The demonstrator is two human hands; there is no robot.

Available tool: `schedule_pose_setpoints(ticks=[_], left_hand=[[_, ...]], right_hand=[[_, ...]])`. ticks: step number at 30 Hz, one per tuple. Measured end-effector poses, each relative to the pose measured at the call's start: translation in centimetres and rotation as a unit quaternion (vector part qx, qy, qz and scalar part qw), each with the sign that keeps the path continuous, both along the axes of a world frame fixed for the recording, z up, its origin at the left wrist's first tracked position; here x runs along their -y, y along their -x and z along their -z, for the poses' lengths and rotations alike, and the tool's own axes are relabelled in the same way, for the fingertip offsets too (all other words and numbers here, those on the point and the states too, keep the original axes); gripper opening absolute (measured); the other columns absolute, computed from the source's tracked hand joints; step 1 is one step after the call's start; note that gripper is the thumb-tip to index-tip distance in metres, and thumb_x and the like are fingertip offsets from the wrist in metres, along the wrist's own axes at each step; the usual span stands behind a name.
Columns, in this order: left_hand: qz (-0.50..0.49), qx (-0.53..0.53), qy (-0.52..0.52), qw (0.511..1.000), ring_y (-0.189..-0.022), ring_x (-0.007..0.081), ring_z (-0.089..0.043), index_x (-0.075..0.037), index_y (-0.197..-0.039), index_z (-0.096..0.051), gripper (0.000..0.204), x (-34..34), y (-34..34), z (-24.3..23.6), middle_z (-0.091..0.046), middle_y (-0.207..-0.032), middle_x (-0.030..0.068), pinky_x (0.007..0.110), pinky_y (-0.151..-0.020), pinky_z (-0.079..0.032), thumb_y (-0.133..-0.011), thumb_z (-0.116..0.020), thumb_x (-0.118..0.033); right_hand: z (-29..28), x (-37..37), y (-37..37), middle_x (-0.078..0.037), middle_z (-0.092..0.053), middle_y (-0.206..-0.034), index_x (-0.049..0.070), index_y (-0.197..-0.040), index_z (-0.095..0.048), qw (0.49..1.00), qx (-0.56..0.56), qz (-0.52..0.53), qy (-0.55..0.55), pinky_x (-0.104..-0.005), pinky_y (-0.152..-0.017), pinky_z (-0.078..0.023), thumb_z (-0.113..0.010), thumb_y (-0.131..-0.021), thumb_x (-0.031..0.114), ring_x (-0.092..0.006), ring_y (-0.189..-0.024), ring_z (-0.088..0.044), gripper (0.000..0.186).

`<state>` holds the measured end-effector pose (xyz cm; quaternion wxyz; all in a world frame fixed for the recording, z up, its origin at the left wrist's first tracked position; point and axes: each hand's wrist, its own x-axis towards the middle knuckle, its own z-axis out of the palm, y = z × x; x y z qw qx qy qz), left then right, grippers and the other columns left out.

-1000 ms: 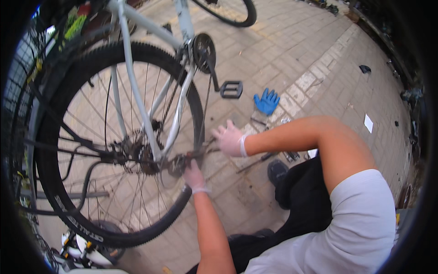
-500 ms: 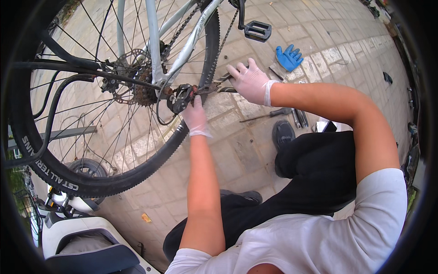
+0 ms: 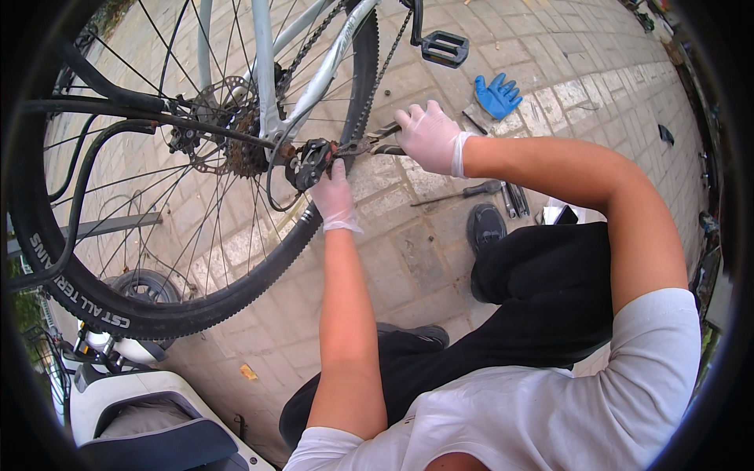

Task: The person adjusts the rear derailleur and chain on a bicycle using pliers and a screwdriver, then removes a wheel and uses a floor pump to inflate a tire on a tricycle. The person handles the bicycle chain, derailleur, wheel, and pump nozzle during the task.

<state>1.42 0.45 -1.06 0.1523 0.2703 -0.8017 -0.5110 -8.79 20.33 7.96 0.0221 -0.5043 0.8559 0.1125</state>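
Note:
A rear derailleur (image 3: 314, 163), black with a red part, hangs beside the rusty cassette (image 3: 245, 145) of a light-coloured bicycle. My left hand (image 3: 333, 195), in a thin translucent glove, grips it from below with thumb and fingers; some fingertips are hidden behind it. From the right, my right hand (image 3: 430, 141), gloved alike, is closed around the spread handles of the pliers (image 3: 359, 147). Their jaws meet the right side of the derailleur, near the red part. What exactly the jaws bite on is too small to tell.
The knobbly rear tyre (image 3: 181, 320) stands at left, a pedal (image 3: 445, 49) above. On the paving lie a blue glove (image 3: 496, 97), a screwdriver (image 3: 481, 189), several wrenches (image 3: 514, 201) and a dark-screened object (image 3: 561, 215). A white scooter (image 3: 149, 386) stands at lower left.
The view has shifted slightly. My right hand and the pliers have tilted a little, with the jaws still at the derailleur. My left hand keeps its grip.

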Motion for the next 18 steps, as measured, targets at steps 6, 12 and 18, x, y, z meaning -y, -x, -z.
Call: schedule_pose_setpoints(ticks=[6,12,18], left_hand=[[0.004,0.019,0.02,1.0,-0.106,0.0278,-0.059,0.003,-0.115,-0.061,0.032,0.4,0.1,0.6,-0.062,-0.116,0.0164,0.037,-0.096,-0.043,-0.085,-0.064,-0.006],[0.005,-0.002,0.018,1.0,-0.104,0.0303,-0.06,0.003,-0.114,-0.061,0.031,0.3,0.0,0.7,-0.063,-0.114,0.0176,0.038,-0.095,-0.043,-0.085,-0.064,-0.007],[-0.027,-0.056,0.101,0.993,-0.089,0.0375,-0.065,0.006,-0.095,-0.066,0.036,0.1,0.2,1.4,-0.068,-0.091,0.0236,0.042,-0.08,-0.047,-0.088,-0.063,-0.029]], right_hand=[[0.3,0.8,6.4,-0.01,-0.067,-0.089,0.001,-0.097,-0.068,0.719,0.656,0.227,-0.019,-0.0346,-0.059,-0.051,-0.064,-0.078,0.015,-0.0203,-0.074,-0.064,0.024],[-0.4,-0.1,6.4,-0.009,-0.066,-0.091,0.004,-0.103,-0.068,0.661,0.71,0.239,-0.038,-0.0364,-0.065,-0.052,-0.067,-0.08,0.024,-0.0211,-0.079,-0.064,0.03],[-0.2,-1.4,1.6,-0.014,-0.057,-0.108,0.006,-0.087,-0.069,0.989,0.132,0.046,0.045,-0.0425,-0.078,-0.045,-0.061,-0.071,0.011,-0.0319,-0.099,-0.057,0.019]])
